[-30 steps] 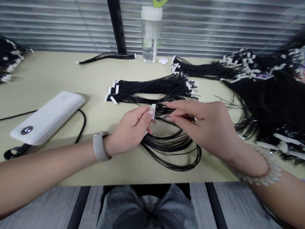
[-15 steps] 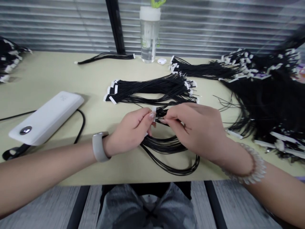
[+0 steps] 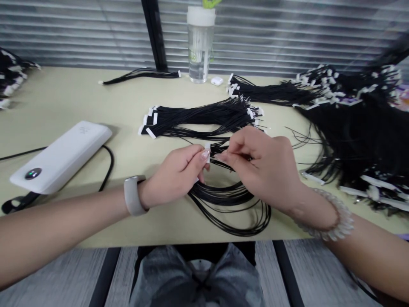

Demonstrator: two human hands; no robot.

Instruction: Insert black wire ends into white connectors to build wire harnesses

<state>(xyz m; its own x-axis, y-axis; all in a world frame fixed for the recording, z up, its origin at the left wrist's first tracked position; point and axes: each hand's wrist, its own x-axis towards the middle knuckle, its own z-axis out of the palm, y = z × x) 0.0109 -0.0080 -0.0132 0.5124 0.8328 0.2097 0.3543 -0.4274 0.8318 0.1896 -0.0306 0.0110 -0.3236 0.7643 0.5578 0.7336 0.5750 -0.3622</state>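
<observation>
My left hand [image 3: 179,172] pinches a small white connector [image 3: 207,152] between thumb and fingers near the table's front middle. My right hand [image 3: 263,164] is closed in a pinch on thin black wires [image 3: 223,150] right beside that connector. Those wires run down into a loose black loop [image 3: 236,209] lying under and in front of both hands. A grey band sits on my left wrist and a clear bead bracelet on my right.
A bundle of black wire harnesses with white ends [image 3: 201,117] lies behind my hands, another [image 3: 271,91] farther back, and a big tangled heap [image 3: 361,128] at right. A white power bank [image 3: 60,155] with cable lies left. A water bottle [image 3: 198,42] stands at the back.
My right hand has shifted left and slightly up, closing in on the connector. The left hand has stayed almost still.
</observation>
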